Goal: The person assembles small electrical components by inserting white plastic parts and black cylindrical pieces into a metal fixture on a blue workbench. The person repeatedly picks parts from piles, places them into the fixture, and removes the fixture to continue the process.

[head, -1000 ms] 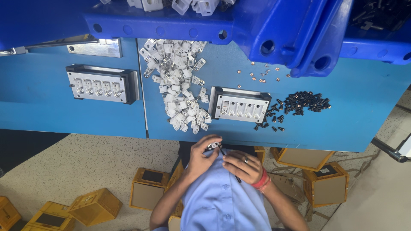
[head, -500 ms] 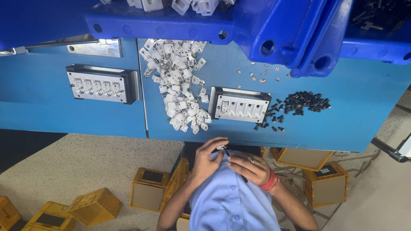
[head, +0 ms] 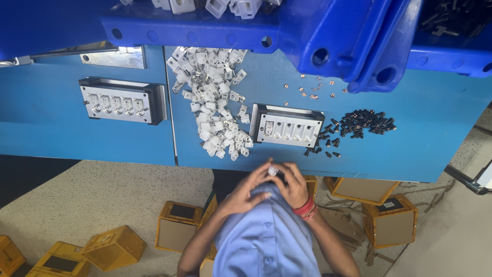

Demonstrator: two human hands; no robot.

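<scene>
I see both hands drawn closer together than before: left hand [head: 245, 191] and right hand [head: 293, 185], fingers clamped on a small white part [head: 273, 171] just below the bench [head: 410, 149] edge.

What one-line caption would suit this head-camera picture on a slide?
Both hands, left hand and right hand, pinch a small white part below a blue workbench strewn with white parts and black screws.

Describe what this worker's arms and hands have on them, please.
Both forearms are bare, with no gloves on the left hand or the right hand. The right wrist carries a stack of red bangles. A light blue buttoned shirt covers the chest; its sleeve ends are not visible.
</scene>
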